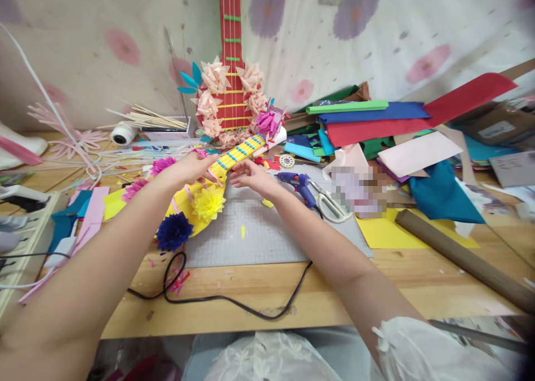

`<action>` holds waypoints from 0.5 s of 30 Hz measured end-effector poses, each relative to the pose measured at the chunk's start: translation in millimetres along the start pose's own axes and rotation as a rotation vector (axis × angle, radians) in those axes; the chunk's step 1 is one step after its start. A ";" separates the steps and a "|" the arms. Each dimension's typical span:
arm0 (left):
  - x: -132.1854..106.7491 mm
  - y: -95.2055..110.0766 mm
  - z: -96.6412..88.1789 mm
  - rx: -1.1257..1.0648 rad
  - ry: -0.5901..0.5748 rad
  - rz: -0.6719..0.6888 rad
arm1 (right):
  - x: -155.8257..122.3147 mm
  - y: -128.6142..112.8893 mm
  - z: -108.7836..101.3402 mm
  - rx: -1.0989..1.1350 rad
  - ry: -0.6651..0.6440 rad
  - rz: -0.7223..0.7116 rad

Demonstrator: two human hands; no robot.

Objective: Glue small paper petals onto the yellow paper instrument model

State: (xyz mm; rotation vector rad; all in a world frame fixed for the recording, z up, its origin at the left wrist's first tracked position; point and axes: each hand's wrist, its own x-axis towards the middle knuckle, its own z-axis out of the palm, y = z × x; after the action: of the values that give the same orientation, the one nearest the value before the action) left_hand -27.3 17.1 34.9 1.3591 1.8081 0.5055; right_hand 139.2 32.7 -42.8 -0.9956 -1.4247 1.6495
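Note:
A yellow toy guitar lies aslant at the left of the grey cutting mat, its neck pointing away to the right. Blue bars cross the neck, and a yellow paper flower, a dark blue one and pink ones decorate the body. My left hand grips it where neck and body meet, by a pink strip; the fingertips are partly hidden. Just right of the neck, my right hand holds nothing, its fingers curved and apart. Behind stands a red toy guitar with peach paper flowers.
A purple glue gun and scissors lie right of my right hand. The black cord loops along the table's front. Coloured paper sheets pile up at the back right; a brown roll lies in front of them.

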 end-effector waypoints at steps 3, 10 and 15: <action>-1.7 -1.4 -0.1 0.105 0.146 0.120 | -14.6 9.4 -18.4 -0.208 0.018 -0.044; -26.8 14.9 56.1 0.151 0.185 0.518 | -61.0 36.6 -56.8 -0.882 0.123 -0.171; -25.6 -5.6 124.0 0.173 0.064 0.528 | -74.8 46.6 -58.1 -0.973 0.184 -0.184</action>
State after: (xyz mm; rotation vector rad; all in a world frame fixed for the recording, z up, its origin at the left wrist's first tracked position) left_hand 69.6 -26.5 -34.3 1.9745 1.5589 0.6827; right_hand 222.2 -15.1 -87.1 -1.4103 -2.1463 0.6471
